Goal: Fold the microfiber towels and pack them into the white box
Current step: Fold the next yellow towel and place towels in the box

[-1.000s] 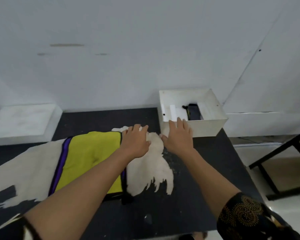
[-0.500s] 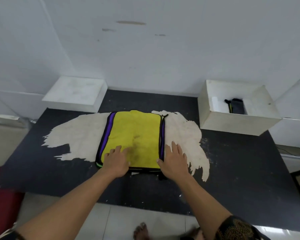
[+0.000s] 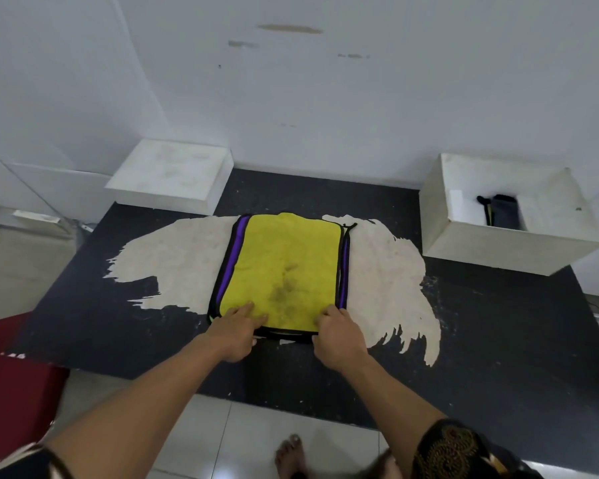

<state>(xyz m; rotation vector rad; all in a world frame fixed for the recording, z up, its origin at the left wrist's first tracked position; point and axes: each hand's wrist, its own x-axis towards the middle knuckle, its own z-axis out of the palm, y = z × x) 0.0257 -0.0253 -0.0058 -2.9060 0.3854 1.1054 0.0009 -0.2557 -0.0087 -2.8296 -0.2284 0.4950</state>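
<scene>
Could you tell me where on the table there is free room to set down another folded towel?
The table is bare right of the yellow towel, up to the white box, and left of it, in front of the white block. It is crowded at the towel's near edge, which the left hand and right hand hold.

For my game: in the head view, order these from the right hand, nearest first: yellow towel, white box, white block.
1. yellow towel, held by the right hand, centre.
2. white box, far right.
3. white block, far left.
</scene>
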